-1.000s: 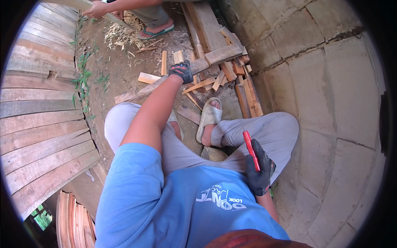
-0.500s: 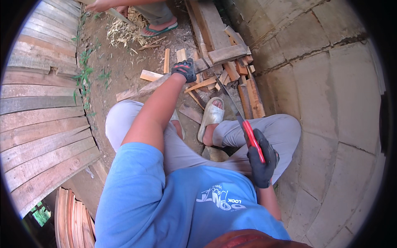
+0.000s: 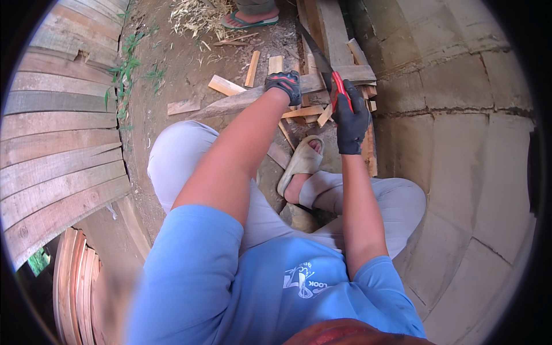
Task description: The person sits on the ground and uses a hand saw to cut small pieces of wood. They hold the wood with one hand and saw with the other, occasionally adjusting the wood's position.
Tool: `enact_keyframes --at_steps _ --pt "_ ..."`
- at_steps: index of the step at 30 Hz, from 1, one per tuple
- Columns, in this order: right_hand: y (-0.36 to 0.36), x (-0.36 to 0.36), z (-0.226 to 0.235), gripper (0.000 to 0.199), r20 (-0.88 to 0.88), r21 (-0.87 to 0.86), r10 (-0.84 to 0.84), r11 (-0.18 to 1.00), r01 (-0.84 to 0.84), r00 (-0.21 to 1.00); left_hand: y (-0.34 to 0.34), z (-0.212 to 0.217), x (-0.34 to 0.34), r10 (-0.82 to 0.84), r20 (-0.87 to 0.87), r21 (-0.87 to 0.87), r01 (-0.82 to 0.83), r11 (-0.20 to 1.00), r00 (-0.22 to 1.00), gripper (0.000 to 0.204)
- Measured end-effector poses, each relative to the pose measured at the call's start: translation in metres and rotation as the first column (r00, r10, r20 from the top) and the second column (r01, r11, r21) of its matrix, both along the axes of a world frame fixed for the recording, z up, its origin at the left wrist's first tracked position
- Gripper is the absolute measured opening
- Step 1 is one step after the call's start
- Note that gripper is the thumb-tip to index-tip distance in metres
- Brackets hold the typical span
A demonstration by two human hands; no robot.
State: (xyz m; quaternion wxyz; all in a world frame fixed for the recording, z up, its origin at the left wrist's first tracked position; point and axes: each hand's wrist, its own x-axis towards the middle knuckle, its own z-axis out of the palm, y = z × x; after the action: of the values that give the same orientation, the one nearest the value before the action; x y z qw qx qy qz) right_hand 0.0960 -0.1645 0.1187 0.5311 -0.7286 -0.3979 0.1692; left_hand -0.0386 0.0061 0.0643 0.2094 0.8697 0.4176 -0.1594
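Note:
A dark grey glove with red marks covers my left hand (image 3: 283,86), which is closed around a long wooden board (image 3: 230,107). The board lies crosswise in front of my feet, over other lumber. In the matching glove, my right hand (image 3: 351,123) grips the red handle of a hand saw (image 3: 315,47). Its dark blade crosses the board near the right end and points away from me. The saw handle is close to the board's near edge. Whether the teeth have cut in is too small to tell.
Offcuts (image 3: 252,69) lie scattered around the board, with long planks (image 3: 336,34) beyond. A block wall (image 3: 460,161) rises on the right, a plank wall (image 3: 63,144) on the left. Another person's sandalled foot (image 3: 250,20) stands at the far side by wood shavings (image 3: 198,23).
My right hand has pushed the saw forward, away from my body, bringing its handle up to the board. My left hand stays on the board. The view has shifted slightly.

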Motion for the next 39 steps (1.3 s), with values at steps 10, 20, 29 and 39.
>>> enact_keyframes --at_steps 10,20,29,39 --pt "-0.002 0.002 0.004 0.040 -0.050 -0.030 0.027 0.999 -0.028 0.998 0.005 -0.006 0.000 0.030 -0.013 0.016 -0.030 0.999 0.999 0.056" --pt "-0.011 0.013 -0.019 0.045 0.049 -0.043 0.137 0.990 -0.135 0.989 0.004 -0.007 0.000 0.024 -0.047 -0.001 -0.024 1.000 0.999 0.054" --pt "-0.032 0.010 -0.009 0.044 0.063 -0.204 0.109 0.974 -0.095 0.992 0.008 -0.002 -0.003 -0.021 0.005 -0.039 0.021 0.999 1.000 0.050" --pt "-0.106 -0.001 0.036 0.043 -0.049 -0.335 0.049 0.940 -0.063 0.998 0.009 -0.006 0.006 -0.001 -0.065 -0.070 -0.003 0.998 0.998 0.055"
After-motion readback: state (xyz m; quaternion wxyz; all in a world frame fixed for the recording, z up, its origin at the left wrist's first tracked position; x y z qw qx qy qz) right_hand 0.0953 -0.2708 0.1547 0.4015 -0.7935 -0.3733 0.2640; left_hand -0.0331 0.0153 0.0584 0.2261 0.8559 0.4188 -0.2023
